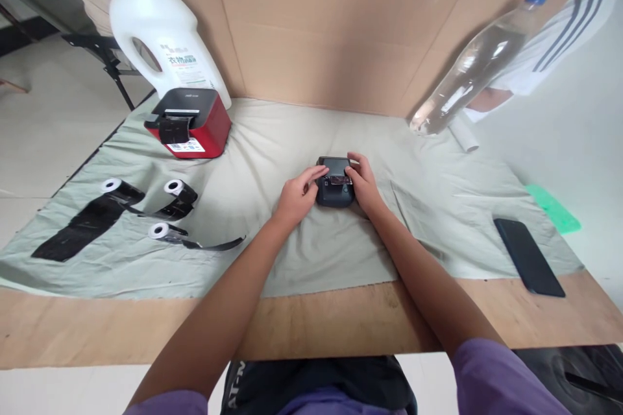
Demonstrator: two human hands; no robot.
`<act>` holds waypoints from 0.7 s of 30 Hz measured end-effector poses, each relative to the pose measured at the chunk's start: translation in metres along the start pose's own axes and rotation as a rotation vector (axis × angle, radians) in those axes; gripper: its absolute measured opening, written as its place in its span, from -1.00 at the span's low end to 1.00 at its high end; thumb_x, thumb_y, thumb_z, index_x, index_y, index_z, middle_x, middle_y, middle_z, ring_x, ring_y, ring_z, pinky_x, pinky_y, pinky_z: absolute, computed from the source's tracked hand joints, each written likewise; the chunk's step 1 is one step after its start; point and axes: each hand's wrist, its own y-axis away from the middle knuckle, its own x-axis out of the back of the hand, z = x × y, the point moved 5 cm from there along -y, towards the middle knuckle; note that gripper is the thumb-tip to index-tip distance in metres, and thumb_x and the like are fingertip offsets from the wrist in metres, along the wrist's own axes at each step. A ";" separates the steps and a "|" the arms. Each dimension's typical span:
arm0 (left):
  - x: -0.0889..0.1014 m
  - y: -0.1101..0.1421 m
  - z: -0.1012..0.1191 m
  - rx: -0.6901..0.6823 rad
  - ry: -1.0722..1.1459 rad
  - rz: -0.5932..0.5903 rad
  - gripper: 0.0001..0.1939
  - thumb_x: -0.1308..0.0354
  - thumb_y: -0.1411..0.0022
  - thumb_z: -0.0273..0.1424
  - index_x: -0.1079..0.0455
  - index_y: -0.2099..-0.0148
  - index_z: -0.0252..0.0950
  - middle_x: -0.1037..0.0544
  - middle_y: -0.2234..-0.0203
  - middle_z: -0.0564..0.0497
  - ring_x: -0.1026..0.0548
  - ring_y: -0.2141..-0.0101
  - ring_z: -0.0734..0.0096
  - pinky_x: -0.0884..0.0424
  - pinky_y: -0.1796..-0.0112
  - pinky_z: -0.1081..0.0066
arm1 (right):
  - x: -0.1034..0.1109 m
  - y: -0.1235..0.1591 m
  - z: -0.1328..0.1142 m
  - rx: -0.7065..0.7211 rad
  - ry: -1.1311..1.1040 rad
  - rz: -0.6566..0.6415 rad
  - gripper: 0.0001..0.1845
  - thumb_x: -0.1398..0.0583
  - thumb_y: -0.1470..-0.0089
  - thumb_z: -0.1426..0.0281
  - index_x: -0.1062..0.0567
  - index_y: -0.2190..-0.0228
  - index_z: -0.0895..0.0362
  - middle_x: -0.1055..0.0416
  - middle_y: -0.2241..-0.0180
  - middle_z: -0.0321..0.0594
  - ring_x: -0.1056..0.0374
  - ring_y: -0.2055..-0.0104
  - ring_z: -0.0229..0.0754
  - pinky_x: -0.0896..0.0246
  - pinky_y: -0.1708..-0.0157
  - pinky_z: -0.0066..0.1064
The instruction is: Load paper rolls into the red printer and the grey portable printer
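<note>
A small black portable printer (335,197) rests on the cloth in front of me, with a short strip of dark paper (339,180) sticking out of its top. My left hand (298,194) is curled at its left side, fingertips on the upper left edge. On the opposite side, my right hand (364,183) grips the printer, thumb by the end of the paper strip and fingers around the back corner. The undersides of my fingers are partly hidden.
A red and black printer (214,133) and a white detergent bottle (150,19) stand at the left. Paper rolls (168,231) with black strips lie nearer. At right are a water bottle (472,65), a phone (528,256) and a person's sleeve (574,32). Cardboard (341,26) backs the table.
</note>
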 end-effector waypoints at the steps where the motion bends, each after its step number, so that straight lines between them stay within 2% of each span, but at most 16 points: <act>1: 0.000 0.000 0.001 -0.011 0.005 -0.004 -0.51 0.02 -0.28 -0.56 -0.40 -0.20 -0.17 -0.59 -0.07 -0.02 -0.48 0.49 0.51 -0.47 0.35 0.38 | 0.000 0.000 0.001 -0.016 -0.013 -0.001 -0.54 -0.17 -0.15 0.12 -0.34 -0.05 -0.04 -0.29 -0.19 -0.12 -0.30 -0.16 0.00 -0.25 -0.21 -0.03; 5: 0.002 -0.002 0.010 0.012 -0.143 0.039 -0.50 0.00 -0.24 -0.61 -0.44 -0.15 -0.14 -0.62 -0.02 0.04 -0.55 0.41 0.43 -0.50 0.22 0.32 | -0.001 -0.001 -0.001 0.025 0.006 -0.027 -0.53 -0.16 -0.15 0.16 -0.33 -0.09 -0.05 -0.27 -0.22 -0.14 -0.28 -0.18 0.00 -0.23 -0.23 -0.04; 8: 0.004 -0.002 0.014 0.079 -0.239 0.038 -0.52 -0.01 -0.24 -0.61 -0.45 -0.12 -0.12 -0.63 0.01 0.09 -0.55 0.42 0.42 -0.49 0.22 0.35 | -0.002 0.000 -0.004 0.073 0.052 -0.022 -0.53 -0.15 -0.16 0.18 -0.33 -0.10 -0.04 -0.26 -0.20 -0.13 -0.27 -0.17 -0.01 -0.17 -0.26 -0.03; 12: 0.002 0.000 0.013 0.048 -0.166 -0.014 -0.51 0.01 -0.27 -0.58 -0.40 -0.18 -0.15 -0.60 -0.06 0.07 -0.51 0.48 0.49 -0.49 0.21 0.38 | -0.003 0.001 -0.001 0.033 0.045 0.010 -0.58 -0.13 -0.17 0.15 -0.36 -0.04 -0.02 -0.34 -0.12 -0.12 -0.29 -0.15 -0.01 -0.18 -0.23 -0.03; 16: 0.002 0.002 0.012 -0.006 -0.145 0.017 -0.49 0.02 -0.28 -0.58 -0.38 -0.22 -0.16 -0.57 -0.09 0.06 -0.59 0.31 0.43 -0.48 0.09 0.37 | -0.001 0.002 0.000 0.015 0.018 0.041 -0.58 -0.14 -0.16 0.14 -0.37 -0.02 -0.01 -0.36 -0.12 -0.12 -0.31 -0.13 0.00 -0.21 -0.21 -0.04; 21: 0.003 0.000 0.014 0.058 -0.227 0.036 -0.50 0.00 -0.24 -0.60 -0.44 -0.14 -0.11 -0.61 -0.04 0.13 -0.57 0.36 0.41 -0.47 0.19 0.36 | 0.001 0.002 -0.003 0.005 0.004 0.007 -0.52 -0.13 -0.16 0.18 -0.32 -0.10 -0.04 -0.27 -0.22 -0.14 -0.32 -0.12 -0.02 -0.25 -0.19 -0.07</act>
